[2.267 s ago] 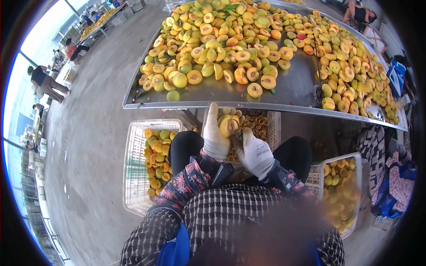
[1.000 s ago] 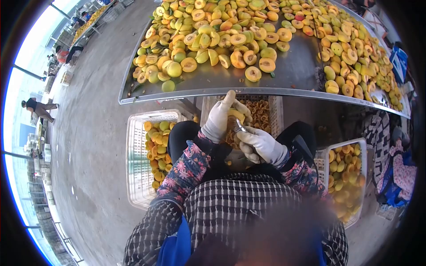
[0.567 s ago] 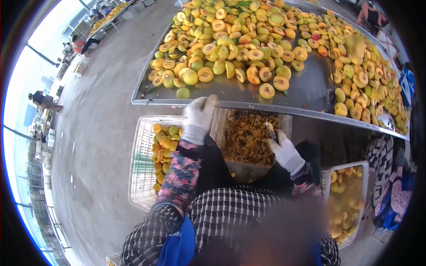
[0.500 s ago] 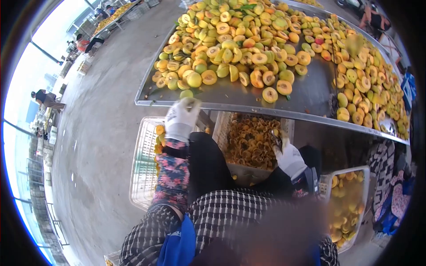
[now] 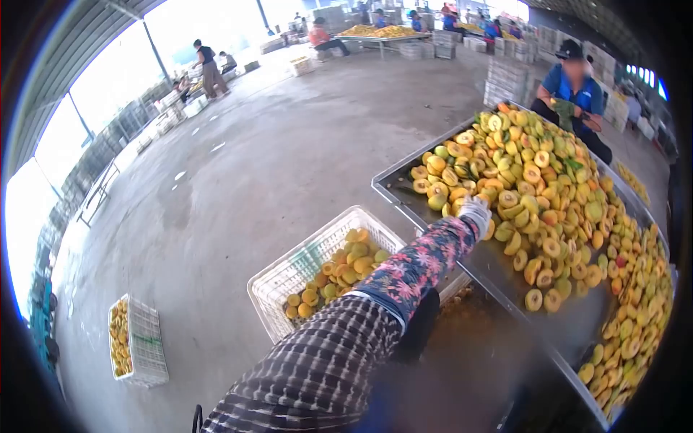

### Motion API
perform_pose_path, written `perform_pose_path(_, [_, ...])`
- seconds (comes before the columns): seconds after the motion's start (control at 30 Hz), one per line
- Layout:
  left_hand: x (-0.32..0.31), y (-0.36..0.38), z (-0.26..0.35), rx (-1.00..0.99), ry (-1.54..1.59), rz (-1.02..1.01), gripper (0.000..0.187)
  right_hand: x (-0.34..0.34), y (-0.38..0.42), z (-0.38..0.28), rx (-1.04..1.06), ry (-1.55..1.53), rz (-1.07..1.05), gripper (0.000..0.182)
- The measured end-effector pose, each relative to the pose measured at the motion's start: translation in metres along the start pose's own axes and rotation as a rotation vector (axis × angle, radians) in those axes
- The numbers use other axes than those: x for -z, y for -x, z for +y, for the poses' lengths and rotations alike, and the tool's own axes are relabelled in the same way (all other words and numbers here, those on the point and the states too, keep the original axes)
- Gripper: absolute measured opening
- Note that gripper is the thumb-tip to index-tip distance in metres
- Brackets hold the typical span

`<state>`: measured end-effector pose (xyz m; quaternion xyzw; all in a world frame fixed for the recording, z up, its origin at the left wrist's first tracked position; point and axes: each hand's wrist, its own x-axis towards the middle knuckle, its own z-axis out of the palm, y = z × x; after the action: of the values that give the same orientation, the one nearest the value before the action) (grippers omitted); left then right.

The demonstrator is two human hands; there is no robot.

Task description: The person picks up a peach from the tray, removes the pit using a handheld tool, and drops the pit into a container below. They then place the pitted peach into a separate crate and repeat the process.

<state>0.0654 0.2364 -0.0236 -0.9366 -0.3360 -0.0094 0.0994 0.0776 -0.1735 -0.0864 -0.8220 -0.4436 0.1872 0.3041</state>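
Observation:
My left hand [image 5: 475, 211], in a white glove under a flowered sleeve, reaches over the table edge to the front of a heap of yellow-green stone fruit [image 5: 530, 173]. Many of the fruits are cut in half, with brown pit hollows showing. Its fingers touch or lie just over the fruit; their curl and anything in them are hidden. The heap rests on a metal table [image 5: 498, 270] with a raised rim. Below my left arm stands a white plastic crate [image 5: 278, 278], partly filled with fruit halves. My right hand is out of view, and a large blur covers the bottom middle.
A second crate of fruit [image 5: 148, 343] stands on the concrete floor [image 5: 209, 238] at the left. Across the table sits a person in a blue vest [image 5: 588, 97]. Farther back are other people, a fruit-covered table [image 5: 379, 35] and stacked crates [image 5: 505, 79].
The view has swung left, bringing more floor and a second crate in. My left hand has gone from a green fruit at the table edge to the heap. My right hand has left view.

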Motion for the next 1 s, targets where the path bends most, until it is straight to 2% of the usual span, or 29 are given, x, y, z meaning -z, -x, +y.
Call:
perform_pose_path(0.1, [0.000,-0.003,0.001,-0.024,0.060,0.032,0.037,0.007,-0.001,-0.018,-0.123,0.008,-0.104,0.055])
perform_pose_path(0.13, [0.022,0.010,-0.001,-0.107,0.108,-0.011,0.039,0.009,-0.002,-0.021,-0.160,0.017,-0.143,0.055])
perform_pose_path(0.17, [0.028,0.019,-0.002,-0.214,0.111,0.074,0.042,0.007,-0.003,-0.021,-0.145,0.018,-0.144,0.055])
perform_pose_path(0.3, [0.016,0.037,-0.006,-0.335,0.717,-0.043,0.052,-0.015,-0.005,0.013,-0.052,0.048,-0.125,0.054])
perform_pose_path(0.37, [0.033,0.057,-0.004,-0.103,0.936,0.026,0.050,-0.020,-0.005,0.021,-0.015,0.027,-0.086,0.051])
perform_pose_path(0.43, [0.056,0.077,-0.006,0.095,1.237,0.121,0.049,-0.019,-0.011,0.028,-0.031,0.298,-0.259,0.052])
perform_pose_path(0.47, [0.045,0.073,-0.006,0.021,1.619,0.150,0.043,-0.017,-0.010,0.029,-0.047,0.433,-0.349,0.053])
perform_pose_path(0.5, [0.049,0.087,-0.007,-0.023,1.879,0.136,0.039,-0.024,-0.011,0.030,0.121,0.230,-0.167,0.049])
perform_pose_path(0.53, [0.013,0.076,0.008,0.059,2.295,0.212,0.031,-0.030,-0.005,0.036,0.253,0.036,0.032,0.046])
perform_pose_path(0.57, [0.038,0.107,0.007,-0.223,2.573,0.087,0.026,-0.018,0.002,0.003,0.103,-0.282,-0.049,0.044])
perform_pose_path(0.6, [0.020,0.112,0.010,-0.366,2.770,0.002,0.020,-0.004,-0.004,-0.044,-0.056,-0.604,-0.091,0.041])
perform_pose_path(0.63, [0.092,0.155,0.030,0.305,2.794,0.253,0.021,0.007,-0.009,-0.066,-0.162,-0.649,-0.154,0.042])
perform_pose_path(0.67, [0.075,0.155,0.031,0.265,2.900,0.150,0.023,0.002,-0.014,-0.058,0.165,-0.235,0.010,0.042])
perform_pose_path(0.7, [0.054,0.156,0.037,0.106,2.976,0.216,0.030,0.004,-0.022,-0.074,0.385,-0.276,0.124,0.042])
perform_pose_path(0.77, [0.063,0.168,0.045,0.275,2.914,0.110,0.047,0.029,-0.023,-0.114,0.354,-0.227,0.148,0.042])
perform_pose_path(0.83, [0.070,0.181,0.049,0.380,2.873,0.015,0.051,0.032,-0.032,-0.131,0.351,-0.172,0.215,0.041])
perform_pose_path(1.0, [0.067,0.188,0.069,0.236,2.689,0.053,0.051,0.027,-0.052,-0.150,0.335,-0.024,0.277,0.038])
